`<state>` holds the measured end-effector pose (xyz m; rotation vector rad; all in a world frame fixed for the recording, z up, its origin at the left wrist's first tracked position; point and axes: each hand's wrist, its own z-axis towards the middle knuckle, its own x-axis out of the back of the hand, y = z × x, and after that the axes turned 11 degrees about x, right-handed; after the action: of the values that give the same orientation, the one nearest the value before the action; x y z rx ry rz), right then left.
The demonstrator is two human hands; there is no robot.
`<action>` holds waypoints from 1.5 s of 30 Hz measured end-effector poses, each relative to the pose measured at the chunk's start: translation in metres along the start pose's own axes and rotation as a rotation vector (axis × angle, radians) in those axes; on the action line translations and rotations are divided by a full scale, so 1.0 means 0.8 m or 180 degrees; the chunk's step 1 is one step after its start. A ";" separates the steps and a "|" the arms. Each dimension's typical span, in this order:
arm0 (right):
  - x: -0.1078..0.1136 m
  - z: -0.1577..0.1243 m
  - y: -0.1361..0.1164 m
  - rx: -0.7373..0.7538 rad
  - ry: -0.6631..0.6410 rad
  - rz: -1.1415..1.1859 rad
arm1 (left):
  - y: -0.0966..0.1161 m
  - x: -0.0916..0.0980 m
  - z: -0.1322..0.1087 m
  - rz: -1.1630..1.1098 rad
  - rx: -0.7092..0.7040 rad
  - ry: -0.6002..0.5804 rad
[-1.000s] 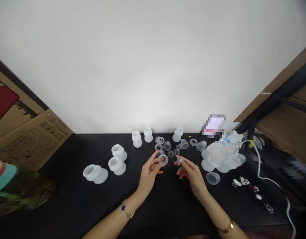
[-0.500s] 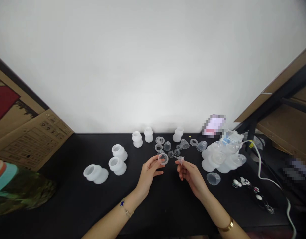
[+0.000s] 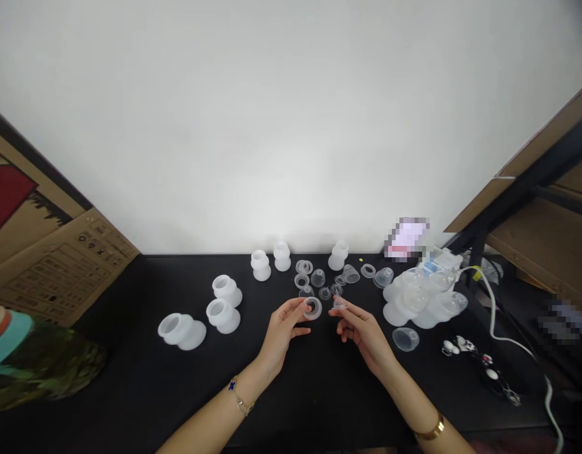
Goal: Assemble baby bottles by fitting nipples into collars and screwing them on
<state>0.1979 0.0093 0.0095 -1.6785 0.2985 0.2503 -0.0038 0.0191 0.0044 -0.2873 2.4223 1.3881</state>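
My left hand (image 3: pixel 284 331) pinches a clear plastic ring (image 3: pixel 313 308) between thumb and fingertips, just above the black table (image 3: pixel 130 378). A few centimetres to the right, my right hand (image 3: pixel 361 331) pinches a small clear plastic piece (image 3: pixel 338 304) at its fingertips. The two hands face each other without touching. Just beyond them lie several small clear rings and caps (image 3: pixel 319 277).
White squat plastic cups (image 3: pixel 224 302) stand to the left and at the back. A heap of clear cups (image 3: pixel 420 293) and one loose cup (image 3: pixel 405 339) lie to the right, beside a white cable (image 3: pixel 499 328). A cardboard box (image 3: pixel 49 252) is on the left, a shelf on the right.
My left hand has lifted the ring slightly and shifted it right. My right hand has moved a little left, so the two pieces are closer together.
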 end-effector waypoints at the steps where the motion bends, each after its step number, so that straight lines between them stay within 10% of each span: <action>1: 0.000 0.000 0.000 -0.0023 0.0001 0.0014 | 0.001 0.000 -0.001 0.0003 0.0008 0.0009; 24: 0.001 0.002 -0.001 -0.0080 -0.0174 0.0274 | -0.001 -0.004 -0.002 -0.0888 0.0482 -0.0602; 45: -0.004 -0.006 -0.001 -0.0322 -0.0671 0.0089 | -0.007 -0.003 -0.001 -0.0843 -0.0168 -0.0519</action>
<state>0.1949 0.0048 0.0123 -1.7314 0.1534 0.4663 0.0003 0.0161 0.0014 -0.4700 2.1304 1.3042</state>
